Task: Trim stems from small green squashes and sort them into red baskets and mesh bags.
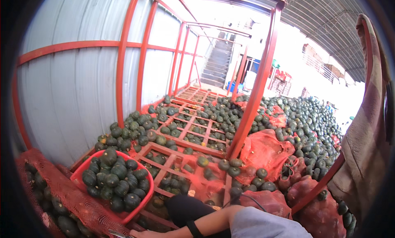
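My right arm, in a light grey sleeve with a black band near the wrist, reaches leftward along the lower edge. Only part of my right hand [145,234] shows there, its fingers drawn together and cut off by the border. At its fingertips lies a thin, greyish metallic piece [118,234]; its kind is not clear. Nearest to the hand is a red plastic tub [149,188] heaped with small dark green pumpkins [119,171]. Left of the tub, a red mesh sack [68,188] holds more green pumpkins. My left hand is out of view.
A red metal frame [187,133] forms a grid over pumpkins ahead; a red post [255,90] rises on its right. Red mesh bags [265,153] lie among a big pumpkin pile [308,143]. Corrugated panels [74,86] stand left; a brown cloth [364,131] hangs right.
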A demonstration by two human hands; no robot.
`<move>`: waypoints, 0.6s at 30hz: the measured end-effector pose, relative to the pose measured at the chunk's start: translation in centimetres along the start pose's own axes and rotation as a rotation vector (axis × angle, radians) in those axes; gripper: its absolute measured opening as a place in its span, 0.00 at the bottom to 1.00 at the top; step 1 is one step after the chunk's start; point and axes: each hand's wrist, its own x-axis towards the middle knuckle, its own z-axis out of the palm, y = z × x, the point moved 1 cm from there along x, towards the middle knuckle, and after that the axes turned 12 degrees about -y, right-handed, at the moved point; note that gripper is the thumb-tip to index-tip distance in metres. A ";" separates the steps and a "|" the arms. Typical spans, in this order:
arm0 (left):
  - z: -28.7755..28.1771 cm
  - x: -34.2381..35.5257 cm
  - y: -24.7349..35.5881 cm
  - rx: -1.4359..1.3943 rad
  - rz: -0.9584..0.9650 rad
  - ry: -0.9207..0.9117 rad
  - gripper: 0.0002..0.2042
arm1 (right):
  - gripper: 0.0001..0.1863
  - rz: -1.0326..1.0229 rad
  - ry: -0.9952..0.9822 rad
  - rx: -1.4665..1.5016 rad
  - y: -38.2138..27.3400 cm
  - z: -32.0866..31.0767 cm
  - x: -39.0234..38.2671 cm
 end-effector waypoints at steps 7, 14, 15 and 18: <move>-4.2 -1.1 0.4 0.065 -0.030 0.011 0.25 | 0.34 0.106 0.093 0.319 4.2 3.1 -1.7; -5.9 -0.2 3.5 0.133 0.067 0.165 0.17 | 0.24 0.255 0.146 0.978 5.2 2.0 -4.0; -4.7 0.1 3.5 0.135 0.097 0.163 0.17 | 0.22 0.184 0.213 0.821 7.5 1.7 -4.2; -3.6 -0.2 3.9 0.122 0.147 0.145 0.17 | 0.20 0.312 0.036 0.523 7.6 -2.1 -6.9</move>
